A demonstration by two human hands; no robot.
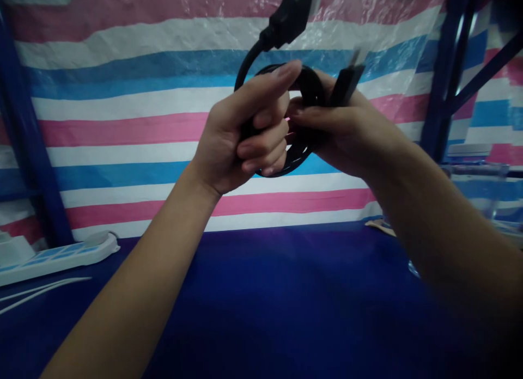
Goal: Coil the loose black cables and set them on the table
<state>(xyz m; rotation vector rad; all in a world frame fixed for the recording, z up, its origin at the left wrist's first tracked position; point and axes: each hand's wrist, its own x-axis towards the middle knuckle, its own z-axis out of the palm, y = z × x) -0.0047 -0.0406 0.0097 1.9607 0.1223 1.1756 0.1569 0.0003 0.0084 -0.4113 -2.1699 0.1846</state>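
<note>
While both hands are raised above the blue tabletop [281,303], a coiled black cable [311,90] hangs between them in midair, in front of the striped plastic sheet [134,131]. The left hand [253,131] has its fingers curled shut around the cable at the coil's left side, the thumb stretched toward the coil's top. The right hand [347,123] pinches the coil's right side, its thumb pressed over the loops; its other fingers are mostly hidden. One black connector [291,17] juts up above the left hand, and a second connector [347,85] stands tilted beside the right thumb, both tips blurred. At the far left, a white power strip [61,256] lies on the tabletop, with thin white strands [53,284] just in front of it.
</note>
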